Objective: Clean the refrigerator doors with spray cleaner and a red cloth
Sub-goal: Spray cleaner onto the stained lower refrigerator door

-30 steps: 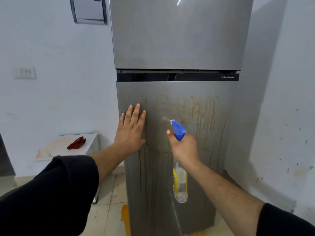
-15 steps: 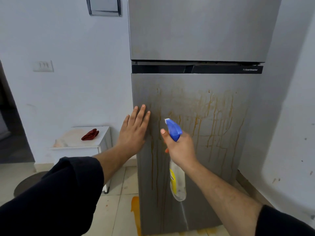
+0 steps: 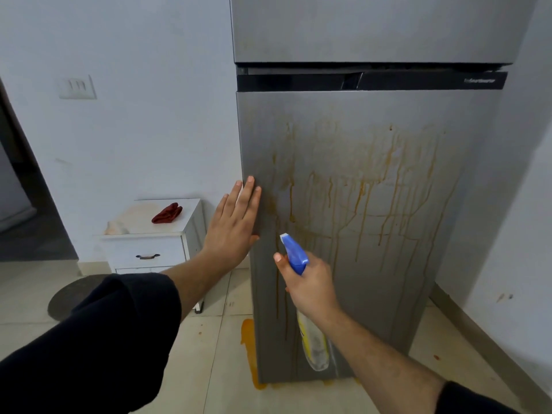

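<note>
here, spray aimed at a stained lower door

head view: the person stands before a two-door refrigerator. the lower door (image 3: 373,204) carries orange-brown streaks (image 3: 361,198) that run down its face towards an orange puddle (image 3: 248,348) on the floor tiles at its foot. the upper door (image 3: 382,25) looks clean in the part that shows.

the right hand (image 3: 310,289) is clenched around the neck of the spray bottle (image 3: 313,342), its blue head (image 3: 294,253) sticking up above the knuckles and the nozzle pointing up and left at the door, close to it. the bottle's long axis runs roughly vertical, the clear-and-yellow body hanging below the wrist. whether a finger is on the trigger cannot be told, as it is hidden behind the hand.

the left hand (image 3: 233,231) is spread flat, grasping nothing, with fingertips lying on the door's left edge and the palm overhanging it.

the red cloth (image 3: 166,213) lies bunched on the white side cabinet (image 3: 143,249), well apart from the refrigerator and off to the left of both hands. the left hand is plainly the nearer one, and it is the free one; judged from this, the wipe would likely begin with a leftward and slightly downward reach across to the cabinet top. the streaks sit mostly to the right of the nozzle, so more spraying there seems due first.
</note>
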